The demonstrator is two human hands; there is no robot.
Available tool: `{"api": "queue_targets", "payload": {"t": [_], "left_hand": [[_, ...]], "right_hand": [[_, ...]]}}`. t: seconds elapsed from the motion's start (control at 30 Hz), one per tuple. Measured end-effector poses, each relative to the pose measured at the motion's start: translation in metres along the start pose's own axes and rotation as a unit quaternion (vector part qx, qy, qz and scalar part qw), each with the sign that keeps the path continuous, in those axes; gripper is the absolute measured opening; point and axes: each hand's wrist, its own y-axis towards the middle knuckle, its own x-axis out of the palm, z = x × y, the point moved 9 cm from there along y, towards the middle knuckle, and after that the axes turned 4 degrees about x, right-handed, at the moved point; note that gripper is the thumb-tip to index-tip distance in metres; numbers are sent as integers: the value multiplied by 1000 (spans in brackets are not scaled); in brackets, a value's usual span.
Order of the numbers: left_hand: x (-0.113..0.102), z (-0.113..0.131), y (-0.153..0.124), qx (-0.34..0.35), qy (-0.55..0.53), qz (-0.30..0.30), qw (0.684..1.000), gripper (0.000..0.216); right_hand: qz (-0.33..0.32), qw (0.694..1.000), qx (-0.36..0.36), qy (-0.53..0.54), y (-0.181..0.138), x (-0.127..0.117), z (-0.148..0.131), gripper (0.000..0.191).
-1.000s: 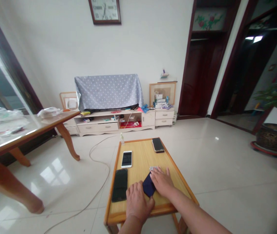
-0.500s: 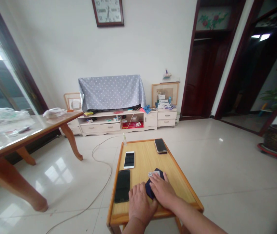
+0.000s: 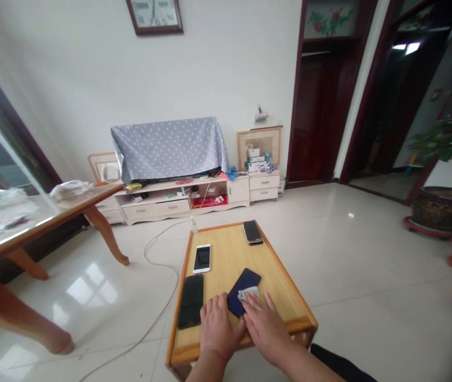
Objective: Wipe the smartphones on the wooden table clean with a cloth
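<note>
A dark blue phone-shaped slab (image 3: 252, 277), likely a phone lying face down or its case, rests tilted on the small wooden table. My left hand (image 3: 221, 324) braces its lower left edge, with the thumb along the near end. Under the fingertips of my right hand (image 3: 264, 322) is a crumpled white wipe (image 3: 248, 293), pressed onto the slab's surface. Left of my hands lies a large black phone (image 3: 191, 301). Beyond it is a white phone (image 3: 202, 258) with a dark screen. Another dark phone (image 3: 253, 232) sits at the far right corner.
The wooden table (image 3: 226, 241) has a raised rim. A small clear bottle (image 3: 194, 225) stands at its far left corner. A larger table (image 3: 70, 209) with plastic bags is on the left. A cable (image 3: 146, 326) runs across the floor. A potted plant (image 3: 436, 209) stands at right.
My right hand has drawn the wipe toward me along the slab, uncovering its far end. My left hand stays at the slab's edge. The whole view has shifted slightly.
</note>
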Motion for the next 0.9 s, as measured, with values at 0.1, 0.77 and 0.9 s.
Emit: {"api": "queue_targets", "payload": {"t": [0.1, 0.77, 0.9], "left_hand": [[-2, 8, 1, -6, 13, 2, 1000, 58], [10, 23, 16, -5, 51, -53, 997, 58], [8, 28, 19, -3, 55, -63, 997, 60]], "right_hand": [[6, 1000, 27, 7, 3, -9, 13, 48], [122, 932, 178, 292, 25, -47, 107, 20], [106, 908, 217, 343, 25, -32, 114, 17]]}}
